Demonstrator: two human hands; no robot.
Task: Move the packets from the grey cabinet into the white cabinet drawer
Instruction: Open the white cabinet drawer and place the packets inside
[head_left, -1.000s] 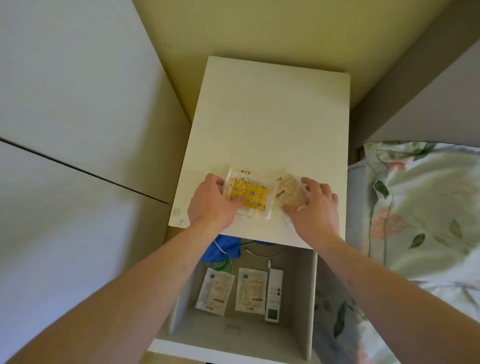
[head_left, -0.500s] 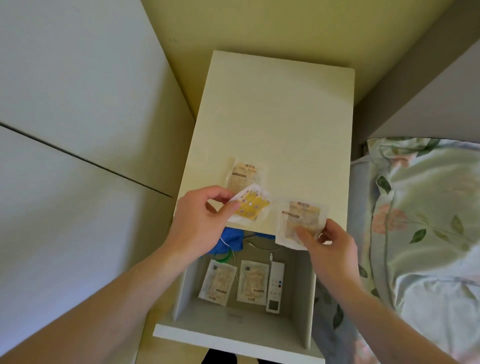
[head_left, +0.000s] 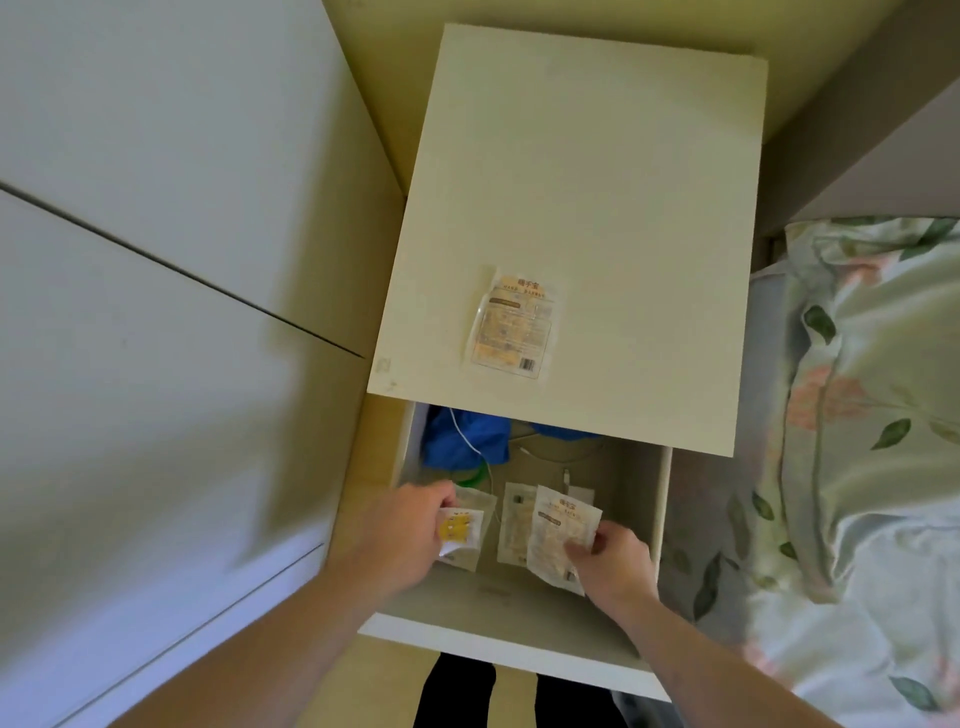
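The white cabinet's drawer (head_left: 519, 644) stands pulled out below its top (head_left: 597, 182). Inside the drawer, my left hand (head_left: 405, 535) pinches a small yellow packet (head_left: 460, 527) over a pale packet (head_left: 475, 525) lying on the drawer floor. My right hand (head_left: 608, 564) holds a pale beige packet (head_left: 558, 535) by its lower edge, low in the drawer and partly covering another packet (head_left: 514, 519) that lies flat. One more beige packet (head_left: 514, 322) lies alone on the cabinet top.
A blue cloth (head_left: 467, 436) and a white cable (head_left: 561, 457) sit at the back of the drawer. A grey cabinet front (head_left: 156, 260) fills the left. A floral pillow (head_left: 857, 415) lies on the right. My legs (head_left: 519, 696) stand just below the drawer front.
Both hands have come down from the cabinet top's front edge into the drawer, each carrying its packet. The view has tilted further down.
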